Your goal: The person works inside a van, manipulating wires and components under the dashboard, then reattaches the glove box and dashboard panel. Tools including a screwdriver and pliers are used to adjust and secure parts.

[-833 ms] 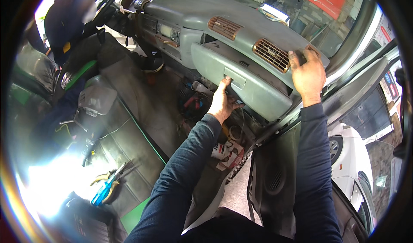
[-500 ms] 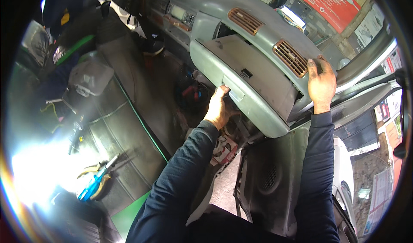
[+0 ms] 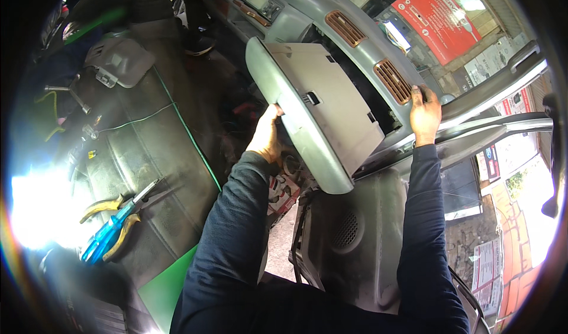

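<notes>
A grey glove box hangs tilted out of the dashboard, its flat inner panel showing, with a dark gap behind it. My left hand is closed on the front edge of its lid near the latch; some fingers are hidden beneath. At the dashboard's right end, my right hand has its fingers bent over the corner, just beside a brown air vent.
On the dark seat at left lie a blue-handled screwdriver and yellow-handled pliers. A grey plastic cover and a green wire are farther up. The door stands ajar at right. A bright light glares at far left.
The glove box has swung farther out and down toward me, widening the gap behind it. My left hand has moved with it. My right hand stays at the dashboard corner, and the view has shifted.
</notes>
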Demonstrator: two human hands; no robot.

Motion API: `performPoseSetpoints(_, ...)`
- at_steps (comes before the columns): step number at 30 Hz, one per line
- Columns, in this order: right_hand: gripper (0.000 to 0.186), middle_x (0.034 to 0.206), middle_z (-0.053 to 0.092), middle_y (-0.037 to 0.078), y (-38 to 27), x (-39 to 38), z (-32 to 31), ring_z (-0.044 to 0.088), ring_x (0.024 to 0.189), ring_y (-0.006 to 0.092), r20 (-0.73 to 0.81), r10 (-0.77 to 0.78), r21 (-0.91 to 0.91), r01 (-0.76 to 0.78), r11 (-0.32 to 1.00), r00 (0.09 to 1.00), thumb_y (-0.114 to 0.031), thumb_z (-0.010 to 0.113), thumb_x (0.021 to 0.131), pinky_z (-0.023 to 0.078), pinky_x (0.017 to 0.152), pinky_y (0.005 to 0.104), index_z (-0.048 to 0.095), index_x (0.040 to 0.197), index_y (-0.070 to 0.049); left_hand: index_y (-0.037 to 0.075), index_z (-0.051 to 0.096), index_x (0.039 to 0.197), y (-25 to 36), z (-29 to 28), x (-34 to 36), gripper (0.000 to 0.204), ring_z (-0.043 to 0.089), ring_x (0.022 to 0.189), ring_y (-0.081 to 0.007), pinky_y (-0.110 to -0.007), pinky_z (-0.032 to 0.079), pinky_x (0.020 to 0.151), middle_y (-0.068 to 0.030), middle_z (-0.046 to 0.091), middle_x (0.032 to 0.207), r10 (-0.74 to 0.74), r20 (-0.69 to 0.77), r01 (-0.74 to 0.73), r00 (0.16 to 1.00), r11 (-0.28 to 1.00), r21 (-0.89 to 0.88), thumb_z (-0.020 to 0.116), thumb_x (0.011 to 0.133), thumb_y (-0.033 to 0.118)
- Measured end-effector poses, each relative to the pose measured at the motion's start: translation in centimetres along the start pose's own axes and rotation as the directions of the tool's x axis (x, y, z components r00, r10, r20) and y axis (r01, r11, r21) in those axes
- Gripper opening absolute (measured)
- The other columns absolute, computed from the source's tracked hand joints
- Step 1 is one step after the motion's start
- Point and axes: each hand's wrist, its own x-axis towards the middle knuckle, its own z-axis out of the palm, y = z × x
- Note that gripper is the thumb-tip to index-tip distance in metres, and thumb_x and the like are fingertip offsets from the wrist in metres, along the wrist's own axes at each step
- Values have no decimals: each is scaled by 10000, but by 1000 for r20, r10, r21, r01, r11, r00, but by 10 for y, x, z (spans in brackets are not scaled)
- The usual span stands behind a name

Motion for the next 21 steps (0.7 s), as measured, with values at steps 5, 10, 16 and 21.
performPoseSetpoints(5,388,1178,763,184,-4,0,-3,718,1109,411,17,-13,15,13,1000,1000,-418,684,1028,530,992,476,795,1132,-61,219,676,1042,24,-7,4,274,674,1071,-258,-584,531,994,-37,710,1127,36,-4,-36,999,996,79,694,860,424)
performPoseSetpoints(10,430,1192,767,183,-4,2,-4,721,1132,412,55,25,-38,-23,999,998,-454,676,1032,528,1008,477,803,1153,-62,165,688,1252,36,5,-3,549,583,1279,-340,-664,397,1105,-129,639,1419,-5,-87,23,996,977,214,711,816,499)
performPoseSetpoints(16,398,1164,774,183,3,5,-2,725,1116,410,77,13,-18,-11,1000,997,-435,692,1029,535,994,488,807,1130,-68,123,530,1585,49,22,-30,939,443,1474,-508,-867,215,1138,-207,438,1691,-114,-54,122,992,974,191,698,794,599)
performPoseSetpoints(21,402,1144,770,188,7,7,1,729,1095,412,62,-32,-56,36,998,998,-431,687,1030,541,979,495,805,1126,-59,194,440,1645,66,32,-65,1045,298,1532,-618,-898,161,1124,-246,339,1730,-135,-91,158,987,933,322,755,730,586)
